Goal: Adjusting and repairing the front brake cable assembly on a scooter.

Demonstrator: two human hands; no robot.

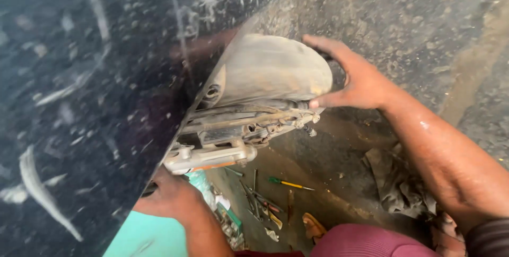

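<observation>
- The right hand (356,79) lies on the far right edge of the dusty, rounded grey metal cover (270,68). Its fingers spread over the rim and its thumb presses the lower edge, so the grip is closed on the cover.
- The cover sits in the middle of the view, tucked against the glossy black scratched body panel (90,92) that fills the left side.
- Just below the cover runs a grimy metal bracket with rods and bolts (249,122). Nearer still is a pale cast-metal arm (212,157).
- The left hand (170,196) is at the near lower edge of the black panel, under the pale arm. Its fingers are hidden behind the panel, so I cannot tell whether its grip is closed or what it holds; it seems to press up against the panel's edge.
- On the dirty concrete floor (413,18) below lie scattered hand tools, among them a green-handled screwdriver (289,183).
- A crumpled grey rag (397,183) lies to the right, near the right forearm.
- A dark-red clothed knee (366,241) shows at the near edge.
</observation>
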